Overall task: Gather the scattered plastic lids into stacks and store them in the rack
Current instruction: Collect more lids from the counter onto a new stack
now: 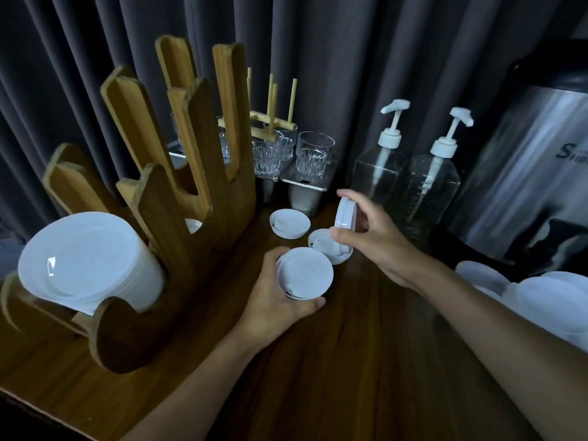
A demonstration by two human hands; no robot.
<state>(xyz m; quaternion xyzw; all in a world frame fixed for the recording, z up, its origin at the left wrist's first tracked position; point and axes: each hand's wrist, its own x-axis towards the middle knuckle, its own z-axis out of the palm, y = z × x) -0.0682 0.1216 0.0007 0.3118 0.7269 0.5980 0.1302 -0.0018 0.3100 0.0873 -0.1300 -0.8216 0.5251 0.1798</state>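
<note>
A: status on the lids?

B: left grip (280, 297) curled round the small stack (304, 272), cupped from underneath, just above the table (350, 361); right grip (372, 237) pinches a single lid (345, 214) by its rim, thumb against fingers, lid held on edge; far loose lid (290, 223) and near loose lid (324, 245) lie on the table, beside the rack (178, 218).

A: handling?

B: my guess: light, thin, a bit flexible, slick; take them by the rim, not the face; squeeze gently, or the stack may slip apart.
</note>
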